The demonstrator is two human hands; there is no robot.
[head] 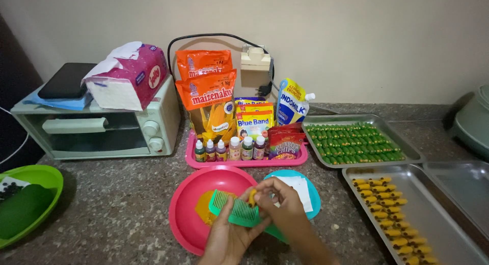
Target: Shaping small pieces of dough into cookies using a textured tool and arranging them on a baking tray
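Comb (238, 212) sits flat in the left hand (230, 238) over the pink bowl (189, 214); right hand (280, 204) fingers pinch the yellow dough (252, 196) closed. Roll lightly, I'd say, or the ridges smear.

Beyond the fingers (265, 189), a speckled grey stone surface (117, 204) meets a plain cream wall (356, 36) with a socket block (255, 57), evenly lit.
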